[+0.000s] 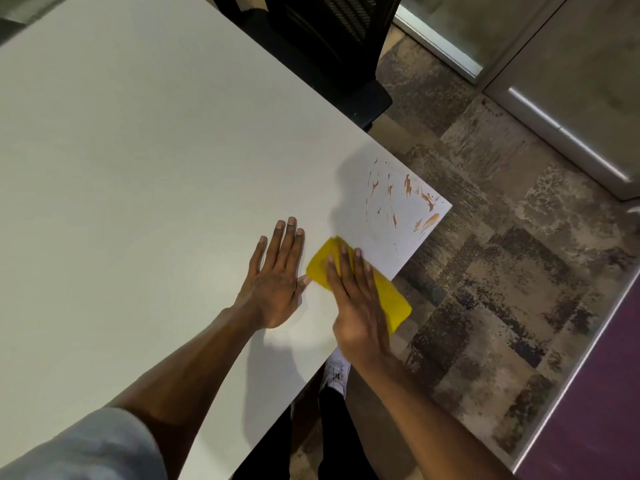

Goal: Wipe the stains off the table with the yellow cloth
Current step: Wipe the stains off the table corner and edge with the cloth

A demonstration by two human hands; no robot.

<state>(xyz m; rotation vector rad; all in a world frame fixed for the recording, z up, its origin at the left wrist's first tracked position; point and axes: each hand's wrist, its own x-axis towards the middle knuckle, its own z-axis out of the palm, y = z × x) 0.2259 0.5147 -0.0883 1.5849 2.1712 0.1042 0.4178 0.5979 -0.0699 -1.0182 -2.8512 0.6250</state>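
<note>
The white table (pixel 145 161) fills the left and middle of the head view. Orange-brown stains (pixel 408 199) are smeared over its near right corner. A folded yellow cloth (pixel 320 263) lies at the table's right edge, part of it hanging past the edge. My right hand (pixel 358 306) presses flat on the cloth, fingers pointing toward the stains, which start a short way beyond the fingertips. Just left of the cloth, my left hand (pixel 275 275) rests flat on the bare tabletop with its fingers spread and nothing in it.
A black mesh office chair (pixel 325 46) stands at the table's far edge. Patterned carpet (pixel 502 271) lies to the right, with glass partition frames (pixel 571 133) beyond it. My white shoe (pixel 337 372) shows under the table edge.
</note>
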